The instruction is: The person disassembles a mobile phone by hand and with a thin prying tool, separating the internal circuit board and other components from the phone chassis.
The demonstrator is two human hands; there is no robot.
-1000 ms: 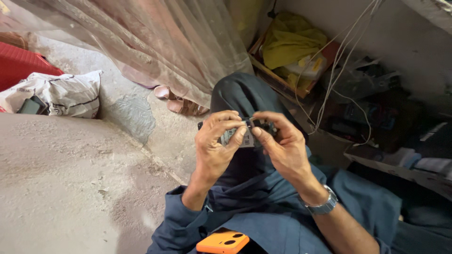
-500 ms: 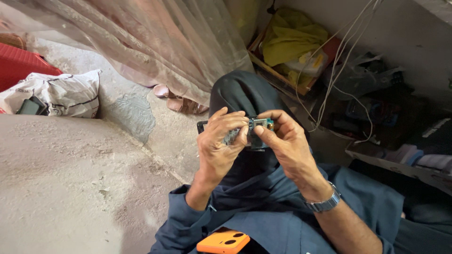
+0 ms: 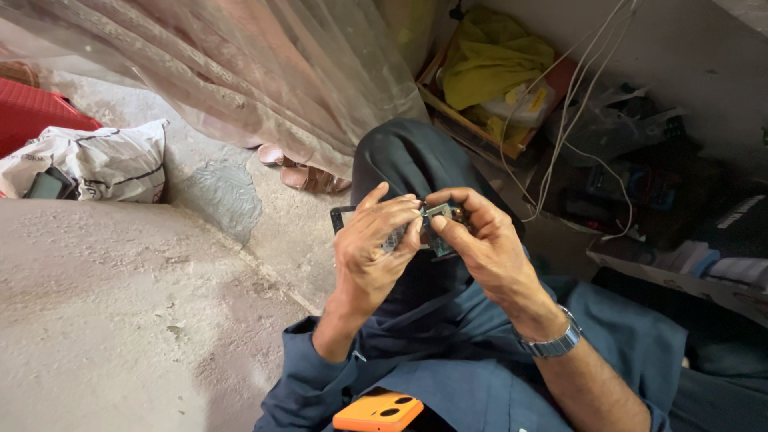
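Both of my hands are raised over my bent knee [image 3: 400, 156], which is in dark trousers. My left hand [image 3: 372, 248] grips a small dark device [image 3: 342, 218] that looks like an opened phone; only its upper left corner shows past my fingers. My right hand [image 3: 480, 240] pinches a small green circuit part [image 3: 438, 213] at the device's top edge between thumb and forefinger. A metal watch [image 3: 552, 344] sits on my right wrist. The rest of the device is hidden behind my fingers.
An orange phone [image 3: 378, 411] lies on my lap. A concrete ledge [image 3: 120, 320] fills the left. A white sack [image 3: 96, 164] and red object [image 3: 36, 120] lie far left. A sheer curtain [image 3: 264, 72] hangs ahead, sandals [image 3: 308, 172] below it. Wires [image 3: 560, 120], a yellow cloth crate [image 3: 488, 72] and clutter are at right.
My hands have shifted slightly with the device. The right fingers have moved onto the small green part at its top edge.
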